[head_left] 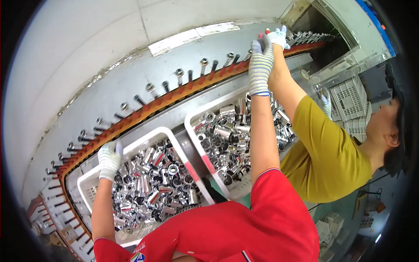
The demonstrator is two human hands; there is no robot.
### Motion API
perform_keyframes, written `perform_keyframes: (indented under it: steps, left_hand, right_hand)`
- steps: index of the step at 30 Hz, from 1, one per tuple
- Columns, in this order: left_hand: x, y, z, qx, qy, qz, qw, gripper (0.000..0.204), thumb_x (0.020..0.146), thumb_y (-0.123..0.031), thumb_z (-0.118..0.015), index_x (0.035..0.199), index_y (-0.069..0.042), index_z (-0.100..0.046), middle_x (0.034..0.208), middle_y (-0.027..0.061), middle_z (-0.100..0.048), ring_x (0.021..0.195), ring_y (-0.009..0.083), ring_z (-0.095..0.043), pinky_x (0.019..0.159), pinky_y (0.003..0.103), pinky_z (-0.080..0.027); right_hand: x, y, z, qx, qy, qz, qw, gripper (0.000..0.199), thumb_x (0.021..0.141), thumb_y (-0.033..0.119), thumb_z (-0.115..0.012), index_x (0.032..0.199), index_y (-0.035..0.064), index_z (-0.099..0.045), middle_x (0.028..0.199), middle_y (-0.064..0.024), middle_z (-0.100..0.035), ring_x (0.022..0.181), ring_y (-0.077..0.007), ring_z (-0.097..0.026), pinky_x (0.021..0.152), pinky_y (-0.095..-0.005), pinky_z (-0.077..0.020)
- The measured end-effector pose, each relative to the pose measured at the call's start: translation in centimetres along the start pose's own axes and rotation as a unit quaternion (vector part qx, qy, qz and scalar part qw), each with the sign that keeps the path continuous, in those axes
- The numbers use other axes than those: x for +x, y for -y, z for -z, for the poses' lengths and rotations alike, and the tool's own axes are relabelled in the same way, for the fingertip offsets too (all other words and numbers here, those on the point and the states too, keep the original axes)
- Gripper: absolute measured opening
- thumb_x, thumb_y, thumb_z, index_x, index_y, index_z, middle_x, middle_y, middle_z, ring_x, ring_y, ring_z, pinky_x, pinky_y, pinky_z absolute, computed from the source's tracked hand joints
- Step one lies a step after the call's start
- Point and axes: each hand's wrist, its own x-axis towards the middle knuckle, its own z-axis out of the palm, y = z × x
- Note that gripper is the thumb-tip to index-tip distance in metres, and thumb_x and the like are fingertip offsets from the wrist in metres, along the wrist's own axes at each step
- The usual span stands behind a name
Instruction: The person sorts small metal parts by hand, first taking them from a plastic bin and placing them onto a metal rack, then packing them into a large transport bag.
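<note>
My left hand [110, 160], in a white striped glove, is at the far rim of the left white basket [82, 187], next to the conveyor. Its thumb stands apart from the fingers, and I see nothing held. My right hand [262, 65], in a striped glove, reaches out over the right basket to the conveyor's far stretch. Its fingers bend together near a small red spot; what they hold, if anything, is hidden. Shiny chrome cylindrical parts [152, 183] fill the left basket; similar parts [227, 131] lie in the right one. Upright chrome and black pieces stand along the orange-red conveyor [174, 94].
At my right a co-worker in a mustard shirt [327, 153] reaches to the conveyor, their gloved hand [278, 38] beside mine. The conveyor enters a dark opening [325, 52] and curves round at left. White crates [349, 98] are stacked behind the co-worker. A pale wall [87, 52] rises beyond.
</note>
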Motion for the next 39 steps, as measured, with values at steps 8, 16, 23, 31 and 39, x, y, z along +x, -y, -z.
perform_keyframes:
  steps: [8, 16, 23, 31, 39]
  left_hand:
    - [1.1, -0.9, 3.2, -0.003, 0.02, -0.026, 0.999, 0.034, 0.102, -0.029, -0.06, 0.094, -0.001, -0.077, 0.088, 0.0253, -0.073, 0.085, 0.0434, -0.071, 0.079, 0.051, -0.055]
    - [4.8, 6.7, 3.8, -0.101, 0.022, 0.022, 0.994, 0.064, 0.107, -0.049, -0.055, 0.117, 0.011, -0.073, 0.103, 0.0261, -0.078, 0.081, 0.0289, -0.067, 0.087, 0.043, -0.055]
    - [4.9, 2.5, 17.5, 0.416, 0.06, -0.024, 0.907, 0.05, 0.105, -0.037, -0.054, 0.148, -0.011, -0.053, 0.122, 0.026, -0.071, 0.101, 0.039, -0.074, 0.083, 0.051, -0.061]
    - [-14.1, -32.6, 12.0, 0.066, 0.035, -0.308, 0.948, 0.046, 0.107, -0.026, -0.055, 0.141, 0.004, -0.062, 0.138, 0.0194, -0.067, 0.125, 0.029, -0.064, 0.108, 0.041, -0.05]
    - [-55.9, -41.3, -29.1, 0.011, 0.652, -0.001, 0.758, 0.041, 0.101, -0.025, -0.071, 0.132, 0.0, -0.068, 0.131, 0.0128, -0.072, 0.125, 0.0208, -0.064, 0.109, 0.035, -0.047]
  right_hand:
    - [-14.7, 4.3, -3.1, 0.033, 0.196, -0.061, 0.978, 0.032, 0.1, 0.008, -0.067, 0.131, 0.0025, -0.07, 0.119, -0.0124, -0.076, 0.109, -0.0178, -0.07, 0.096, -0.0319, -0.0571]
    - [-28.8, 12.8, 4.1, 0.153, 0.374, -0.073, 0.912, 0.031, 0.101, 0.021, -0.065, 0.127, 0.0043, -0.071, 0.111, -0.0158, -0.076, 0.105, -0.027, -0.072, 0.093, -0.0414, -0.056]
    - [-44.2, 15.2, 30.6, 0.268, 0.216, -0.274, 0.898, 0.034, 0.101, 0.024, -0.067, 0.128, 0.0037, -0.07, 0.121, -0.0136, -0.075, 0.115, -0.0264, -0.071, 0.101, -0.0389, -0.0539]
    - [-77.5, 10.2, 57.2, 0.12, -0.148, -0.63, 0.753, 0.052, 0.098, 0.02, -0.07, 0.143, -0.0036, -0.059, 0.125, -0.0149, -0.071, 0.116, -0.024, -0.067, 0.101, -0.0343, -0.0527]
    - [-94.5, 6.6, 75.3, 0.128, -0.183, -0.729, 0.647, 0.079, 0.092, 0.02, -0.078, 0.16, 0.0025, -0.04, 0.14, -0.0194, -0.061, 0.125, -0.026, -0.061, 0.108, -0.0369, -0.0479]
